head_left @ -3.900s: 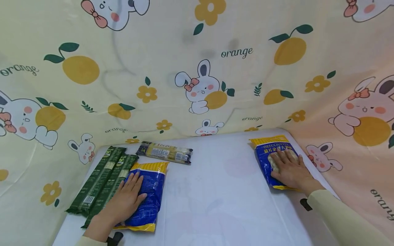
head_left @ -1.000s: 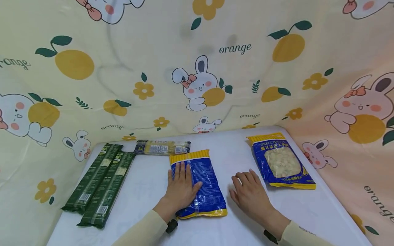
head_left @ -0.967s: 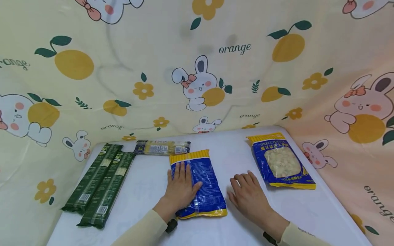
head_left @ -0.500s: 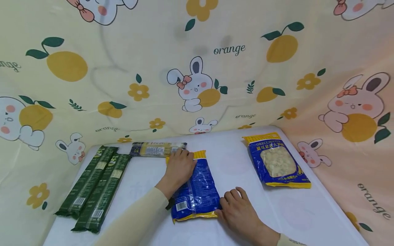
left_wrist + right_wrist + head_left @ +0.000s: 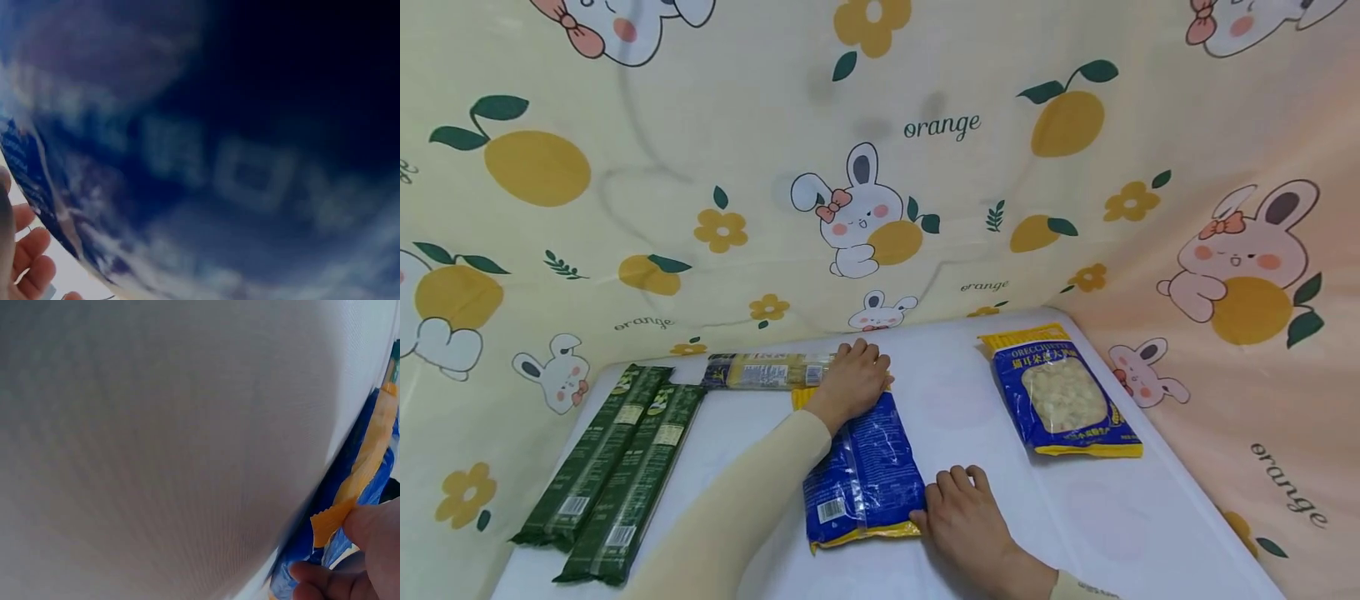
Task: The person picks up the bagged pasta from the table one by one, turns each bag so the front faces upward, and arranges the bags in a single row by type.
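Note:
A blue pasta bag (image 5: pixel 868 475) with yellow ends lies back side up at the middle of the table, its barcode near the lower left corner. My left hand (image 5: pixel 852 379) grips its far right corner, fingers bent over the edge and covering part of the yellow end. At the near right corner, my right hand (image 5: pixel 966 517) pinches the bag; the right wrist view shows thumb and fingers on the yellow seam (image 5: pixel 334 522). In the left wrist view the blue film fills most of the picture, with left fingertips (image 5: pixel 37 269) past its edge.
Another blue bag, of orecchiette (image 5: pixel 1063 392), lies window side up at the right. Two long green packs (image 5: pixel 632 483) lie side by side at the left. Behind the middle bag is a clear pack (image 5: pixel 767 371) of long pasta. Patterned cloth (image 5: pixel 737 167) rises behind the table.
The bag was slid from the left to the middle. My left hand went from flat on it to its far right corner; my right hand left the orecchiette bag and took the near right corner.

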Demonstrator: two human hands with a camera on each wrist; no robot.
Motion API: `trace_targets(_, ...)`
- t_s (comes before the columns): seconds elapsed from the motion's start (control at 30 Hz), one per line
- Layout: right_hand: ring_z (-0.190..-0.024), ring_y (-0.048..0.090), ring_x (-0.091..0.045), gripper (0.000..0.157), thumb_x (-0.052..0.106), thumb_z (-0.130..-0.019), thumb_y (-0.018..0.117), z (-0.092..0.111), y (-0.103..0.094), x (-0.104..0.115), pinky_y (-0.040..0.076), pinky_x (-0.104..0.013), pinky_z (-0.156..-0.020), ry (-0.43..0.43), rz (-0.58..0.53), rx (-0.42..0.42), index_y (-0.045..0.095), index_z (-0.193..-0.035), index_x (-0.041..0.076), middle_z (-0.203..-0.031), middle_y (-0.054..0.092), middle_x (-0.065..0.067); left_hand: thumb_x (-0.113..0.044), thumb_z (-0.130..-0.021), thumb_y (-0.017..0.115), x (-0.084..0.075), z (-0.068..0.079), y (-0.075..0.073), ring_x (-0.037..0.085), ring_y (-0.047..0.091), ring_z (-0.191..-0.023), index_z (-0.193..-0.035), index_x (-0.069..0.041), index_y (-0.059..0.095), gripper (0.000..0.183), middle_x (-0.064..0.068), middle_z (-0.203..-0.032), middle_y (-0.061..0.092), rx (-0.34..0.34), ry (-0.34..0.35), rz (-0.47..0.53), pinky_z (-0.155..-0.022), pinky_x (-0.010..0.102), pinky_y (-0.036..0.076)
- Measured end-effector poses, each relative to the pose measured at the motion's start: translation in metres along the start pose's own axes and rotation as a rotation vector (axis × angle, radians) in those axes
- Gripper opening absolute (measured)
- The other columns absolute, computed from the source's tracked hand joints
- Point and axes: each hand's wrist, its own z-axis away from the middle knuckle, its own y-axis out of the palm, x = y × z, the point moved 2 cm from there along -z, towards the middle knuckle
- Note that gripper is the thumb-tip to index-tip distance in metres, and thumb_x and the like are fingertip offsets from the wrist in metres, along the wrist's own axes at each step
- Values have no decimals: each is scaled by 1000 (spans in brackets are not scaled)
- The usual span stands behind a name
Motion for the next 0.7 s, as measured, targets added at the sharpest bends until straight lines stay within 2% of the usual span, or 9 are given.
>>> trace_targets(0.17,-87,58,-27,46,50,-99,69,0,0,1,50,-52,-92,14,1,28,61,-82,9,-78,54,-4,-48,-114,40,-1,-1,7,29,52,-122,-131,-9,65,49,9,-128,63,112,-28,-47,-107,49,47)
trace_targets(0.33,-88,58,-26,46,51,-100,68,0,0,1,50,-51,-93,22,7,55,61,-83,9,-79,54,-3,-50,-114,38,-1,0,8,30,49,-123,-128,-7,70,55,10,-125,62,165,-61,-33,-108,50,45)
trace_targets(0.47,-88,58,-25,46,51,-100,69,-1,0,0,49,-51,-93,23,9,68,62,-84,9,-78,54,-3,-50,-114,38,-2,1,8,30,48,-122,-126,-8,73,56,9,-122,61,167,-72,-20,-108,50,43)
trace_targets(0.7,-88,57,-25,46,51,-100,69,-1,1,0,49,-51,-94,28,8,63,61,-83,9,-77,52,-3,-48,-114,39,-3,2,5,31,49,-123,-126,-6,70,54,10,-123,61,115,-82,-2,-108,52,41)
